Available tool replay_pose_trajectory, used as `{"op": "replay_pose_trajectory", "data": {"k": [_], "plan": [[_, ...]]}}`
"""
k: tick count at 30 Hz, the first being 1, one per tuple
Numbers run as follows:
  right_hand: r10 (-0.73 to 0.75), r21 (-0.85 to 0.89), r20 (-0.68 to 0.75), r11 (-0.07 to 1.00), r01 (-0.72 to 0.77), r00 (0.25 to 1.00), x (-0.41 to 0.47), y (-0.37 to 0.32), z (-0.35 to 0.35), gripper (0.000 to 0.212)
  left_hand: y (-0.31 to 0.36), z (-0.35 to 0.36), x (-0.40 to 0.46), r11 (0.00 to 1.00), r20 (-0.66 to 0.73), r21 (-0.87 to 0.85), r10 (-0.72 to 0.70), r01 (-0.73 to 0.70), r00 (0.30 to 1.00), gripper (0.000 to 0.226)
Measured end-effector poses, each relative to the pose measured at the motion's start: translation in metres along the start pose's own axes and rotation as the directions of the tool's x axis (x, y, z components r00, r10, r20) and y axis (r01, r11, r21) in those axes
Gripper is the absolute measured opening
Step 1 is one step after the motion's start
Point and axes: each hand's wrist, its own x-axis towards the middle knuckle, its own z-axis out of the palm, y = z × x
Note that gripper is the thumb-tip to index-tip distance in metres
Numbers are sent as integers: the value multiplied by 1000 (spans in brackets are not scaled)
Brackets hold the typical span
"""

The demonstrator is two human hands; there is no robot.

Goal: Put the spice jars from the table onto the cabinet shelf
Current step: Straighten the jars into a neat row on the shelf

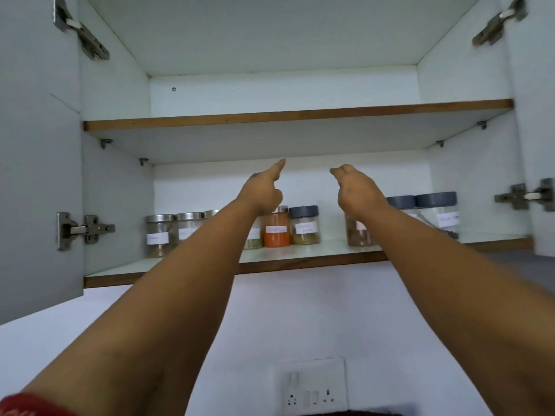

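Several labelled spice jars stand in a row on the lower cabinet shelf (324, 247). Steel-lidded jars (160, 234) are at the left, then an orange-filled jar (277, 232) and a grey-lidded jar (304, 225). A brown-filled jar (357, 235) sits partly behind my right wrist, and more grey-lidded jars (437, 216) are at the right. My left hand (264, 190) is raised above the row, index finger extended, holding nothing. My right hand (356, 187) hovers above the brown-filled jar, fingers loosely bent, empty. My left forearm hides part of one jar.
The upper shelf (270, 117) runs across above my hands. Both cabinet doors stand open, left door (36, 175) and right door (540, 115), with metal hinges. A wall socket plate (312, 388) sits below on the white wall.
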Motion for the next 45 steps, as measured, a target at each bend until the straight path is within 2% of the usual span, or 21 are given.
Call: {"op": "replay_pose_trajectory", "data": {"k": [5,10,15,21,29,32,35,41,45], "plan": [[49,-117,52,992,-43,997,-8,38,-55,64,66,36,-4,985,204,81,135,-154,970,64],[169,-206,205,971,-126,964,-15,85,-60,64,108,79,6,959,254,169,180,-227,950,55],[167,-251,325,964,-85,931,-10,122,-46,55,115,125,20,937,234,263,171,-231,957,64],[122,-272,368,962,-19,922,18,152,-19,48,113,149,61,947,107,293,106,-134,989,49],[69,-272,417,961,52,906,67,156,40,42,69,174,106,955,160,294,-25,-23,987,59],[42,-284,437,954,94,898,79,155,61,36,50,183,115,970,143,244,-34,-2,989,58],[0,-270,417,955,124,909,87,161,73,41,39,189,123,969,161,247,-33,-8,986,57],[-52,-98,366,991,94,929,87,179,77,51,35,191,129,975,167,221,-26,-11,986,54],[-40,-99,343,992,79,939,83,176,83,56,40,195,116,986,127,164,24,-44,992,73]]}}
